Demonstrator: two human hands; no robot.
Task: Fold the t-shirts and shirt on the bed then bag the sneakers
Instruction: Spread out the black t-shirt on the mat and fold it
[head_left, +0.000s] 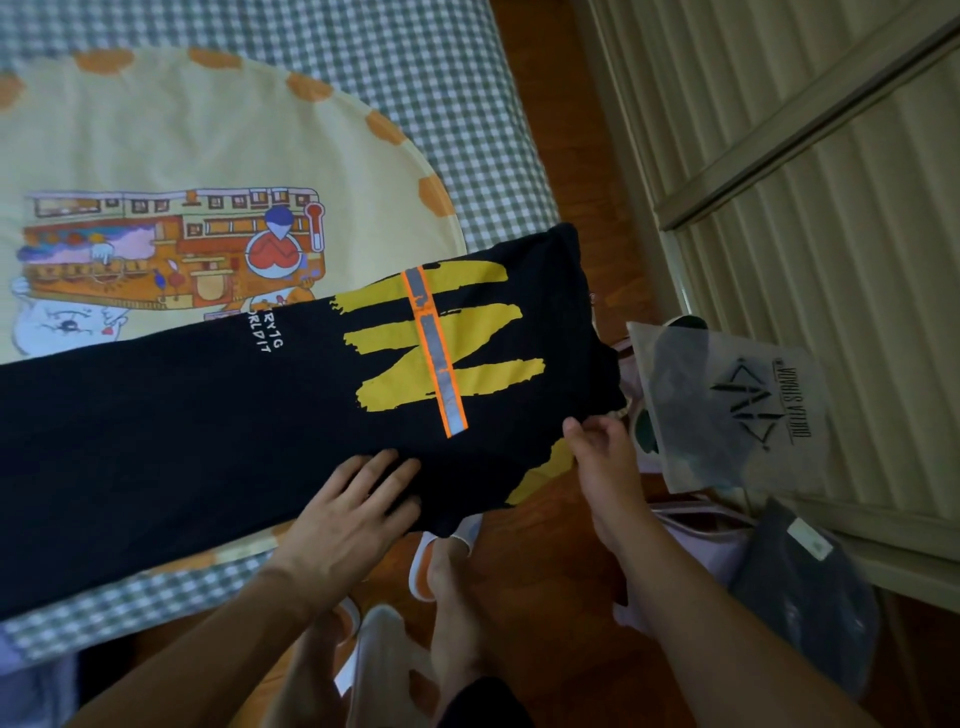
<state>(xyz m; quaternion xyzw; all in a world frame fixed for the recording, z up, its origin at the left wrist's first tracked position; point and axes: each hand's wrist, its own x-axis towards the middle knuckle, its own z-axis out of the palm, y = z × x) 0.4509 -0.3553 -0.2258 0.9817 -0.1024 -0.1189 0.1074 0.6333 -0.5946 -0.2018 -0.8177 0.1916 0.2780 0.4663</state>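
Note:
A black t-shirt (218, 415) with yellow brush strokes and an orange-grey stripe lies folded lengthwise across the bed's near edge, its right end hanging past the mattress. My left hand (348, 509) rests flat on its lower edge, fingers spread. My right hand (602, 462) pinches the shirt's hanging right corner. White sneakers with orange trim (426, 566) stand on the floor below, partly hidden by the shirt and my legs.
A pale yellow blanket (208, 145) with a cartoon print covers the green checked bed (457, 104). On the wooden floor at right lie a printed translucent bag (737, 405), a pink bag (696, 530) and a dark package (810, 587), against slatted closet doors (810, 182).

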